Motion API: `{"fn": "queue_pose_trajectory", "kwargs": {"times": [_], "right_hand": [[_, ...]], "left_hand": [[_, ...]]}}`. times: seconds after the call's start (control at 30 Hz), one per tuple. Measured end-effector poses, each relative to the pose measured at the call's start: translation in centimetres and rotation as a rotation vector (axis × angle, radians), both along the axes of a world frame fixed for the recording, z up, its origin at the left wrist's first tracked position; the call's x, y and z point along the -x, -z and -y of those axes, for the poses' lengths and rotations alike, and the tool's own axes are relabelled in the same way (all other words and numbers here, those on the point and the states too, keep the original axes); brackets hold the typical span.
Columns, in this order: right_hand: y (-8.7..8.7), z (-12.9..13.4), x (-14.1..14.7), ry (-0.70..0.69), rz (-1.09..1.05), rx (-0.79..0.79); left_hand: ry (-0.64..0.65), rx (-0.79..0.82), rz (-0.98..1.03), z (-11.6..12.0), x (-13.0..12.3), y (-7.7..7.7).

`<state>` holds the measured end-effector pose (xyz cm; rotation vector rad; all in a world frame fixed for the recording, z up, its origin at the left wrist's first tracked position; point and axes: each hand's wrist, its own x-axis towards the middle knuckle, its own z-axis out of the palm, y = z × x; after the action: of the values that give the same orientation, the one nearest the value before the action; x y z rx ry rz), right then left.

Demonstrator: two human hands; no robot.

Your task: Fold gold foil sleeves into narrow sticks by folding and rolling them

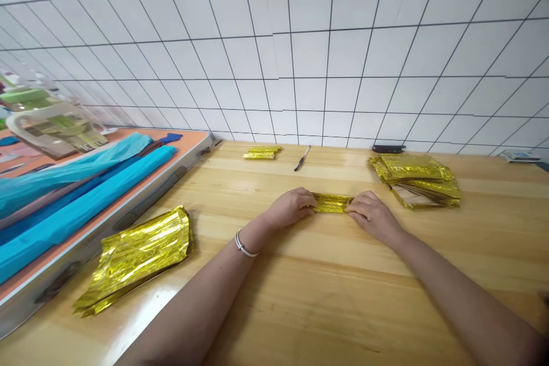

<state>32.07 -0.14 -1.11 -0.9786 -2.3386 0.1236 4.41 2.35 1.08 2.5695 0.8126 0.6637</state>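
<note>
A narrow folded strip of gold foil paper [331, 203] lies on the wooden table [300, 286], crosswise in front of me. My left hand [294, 206] grips its left end, fingers curled over the edge. At the opposite end, my right hand [369, 215] pinches the strip between thumb and fingers. Shiny creases run lengthwise along the part that shows between the hands; both ends are hidden under the fingers. A metal bracelet [244, 245] circles my left wrist.
A gold foil stack [141, 251] lies at left, another stack [416, 177] at back right beside a black object [388, 148]. Small folded gold pieces [262, 152] and a pen [302, 158] lie near the tiled wall [351, 51]. Blue rolls [98, 206] rest on the orange-topped surface at left.
</note>
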Motion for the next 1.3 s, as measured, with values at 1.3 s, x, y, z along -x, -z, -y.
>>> {"fn": "queue_pose_trajectory", "kwargs": {"times": [1.3], "right_hand": [[-0.5,0.3,1.3,0.444,0.044,0.186]], "left_hand": [[-0.401,0.077,-0.181,0.2,-1.1,0.5]]}}
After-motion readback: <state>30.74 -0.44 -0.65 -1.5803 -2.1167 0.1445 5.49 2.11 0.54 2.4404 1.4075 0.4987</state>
